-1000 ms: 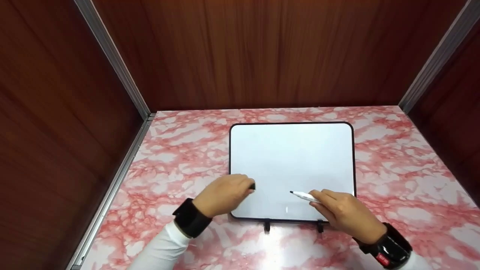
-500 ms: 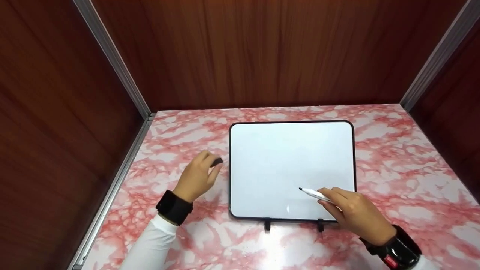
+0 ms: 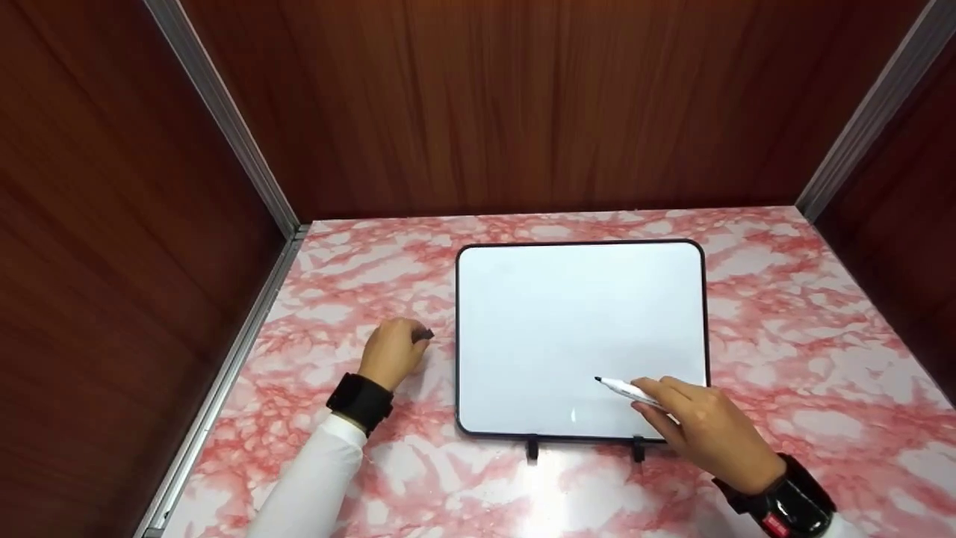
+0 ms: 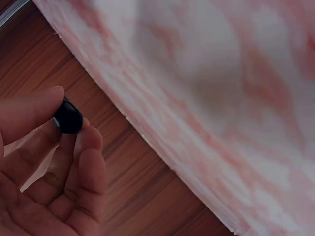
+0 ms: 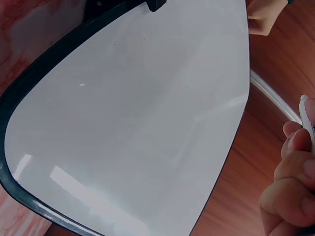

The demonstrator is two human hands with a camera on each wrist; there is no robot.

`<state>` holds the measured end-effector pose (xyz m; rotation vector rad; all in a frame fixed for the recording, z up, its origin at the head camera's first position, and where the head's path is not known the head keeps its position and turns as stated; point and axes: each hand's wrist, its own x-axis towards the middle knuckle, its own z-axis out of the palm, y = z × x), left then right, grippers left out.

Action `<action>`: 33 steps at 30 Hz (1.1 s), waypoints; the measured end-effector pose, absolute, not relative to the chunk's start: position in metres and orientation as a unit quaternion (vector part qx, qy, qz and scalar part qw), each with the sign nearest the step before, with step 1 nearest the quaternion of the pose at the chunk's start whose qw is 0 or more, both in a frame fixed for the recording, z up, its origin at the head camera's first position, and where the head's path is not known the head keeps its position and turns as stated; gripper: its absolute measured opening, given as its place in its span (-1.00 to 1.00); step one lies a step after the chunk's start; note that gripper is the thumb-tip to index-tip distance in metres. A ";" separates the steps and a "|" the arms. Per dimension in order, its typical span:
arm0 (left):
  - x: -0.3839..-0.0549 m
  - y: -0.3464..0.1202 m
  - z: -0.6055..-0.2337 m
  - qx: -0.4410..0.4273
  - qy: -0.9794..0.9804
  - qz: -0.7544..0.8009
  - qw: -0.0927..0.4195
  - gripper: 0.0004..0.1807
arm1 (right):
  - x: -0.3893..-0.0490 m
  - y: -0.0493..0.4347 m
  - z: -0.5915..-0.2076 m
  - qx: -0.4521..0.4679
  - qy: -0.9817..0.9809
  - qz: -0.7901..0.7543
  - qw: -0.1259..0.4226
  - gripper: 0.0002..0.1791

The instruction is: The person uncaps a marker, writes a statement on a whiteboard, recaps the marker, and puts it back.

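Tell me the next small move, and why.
I'd probably have the left hand set the black cap on the table: it pinches the cap left of the whiteboard, which shows no writing, while the right hand holds the uncapped marker near the board.

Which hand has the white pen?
The right hand: its fingers and thumb grip the pen, black tip showing. The left hand pinches a small black piece instead.
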<state>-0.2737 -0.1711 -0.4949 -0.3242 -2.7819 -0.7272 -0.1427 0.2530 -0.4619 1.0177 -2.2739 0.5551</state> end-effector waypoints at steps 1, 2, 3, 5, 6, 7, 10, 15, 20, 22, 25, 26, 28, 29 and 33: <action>-0.274 -0.170 -0.497 -0.108 -0.955 -0.249 0.118 -0.97 | -0.143 0.253 -0.462 0.381 -0.853 0.207 0.292 -0.61; -0.274 -0.169 -0.499 -0.108 -0.956 -0.247 0.112 -0.96 | -0.142 0.252 -0.463 0.380 -0.852 0.207 0.294 -0.61; -0.275 -0.167 -0.501 -0.107 -0.957 -0.247 0.106 -0.96 | -0.143 0.252 -0.463 0.381 -0.851 0.208 0.297 -0.60; -0.274 -0.165 -0.504 -0.108 -0.958 -0.245 0.097 -0.93 | -0.143 0.251 -0.464 0.383 -0.847 0.211 0.301 -0.58; -0.274 -0.164 -0.505 -0.109 -0.959 -0.244 0.094 -0.92 | -0.143 0.250 -0.465 0.386 -0.844 0.214 0.305 -0.57; -0.273 -0.163 -0.506 -0.110 -0.960 -0.243 0.091 -0.90 | -0.143 0.250 -0.466 0.386 -0.843 0.216 0.306 -0.55; -0.273 -0.161 -0.509 -0.107 -0.962 -0.236 0.082 -0.81 | -0.143 0.248 -0.467 0.386 -0.842 0.221 0.305 -0.52; -0.271 -0.159 -0.513 -0.095 -0.966 -0.227 0.076 -0.73 | -0.144 0.246 -0.468 0.388 -0.842 0.217 0.305 -0.55; -0.271 -0.158 -0.514 -0.086 -0.968 -0.225 0.075 -0.72 | -0.145 0.245 -0.468 0.389 -0.841 0.221 0.306 -0.67; -0.271 -0.159 -0.514 -0.087 -0.967 -0.227 0.073 -0.72 | -0.144 0.245 -0.468 0.388 -0.840 0.224 0.307 -0.68; -0.271 -0.160 -0.515 -0.086 -0.967 -0.230 0.069 -0.73 | -0.144 0.244 -0.467 0.386 -0.839 0.229 0.308 -0.63; -0.271 -0.160 -0.515 -0.085 -0.967 -0.229 0.068 -0.73 | -0.144 0.243 -0.466 0.383 -0.840 0.231 0.308 -0.60; -0.270 -0.161 -0.515 -0.083 -0.967 -0.229 0.072 -0.73 | -0.144 0.242 -0.465 0.380 -0.839 0.232 0.312 -0.56; -0.270 -0.162 -0.515 -0.081 -0.967 -0.229 0.074 -0.72 | -0.144 0.241 -0.464 0.378 -0.839 0.233 0.313 -0.54; -0.268 -0.163 -0.512 -0.077 -0.965 -0.235 0.088 -0.70 | -0.146 0.238 -0.462 0.382 -0.836 0.238 0.314 -0.54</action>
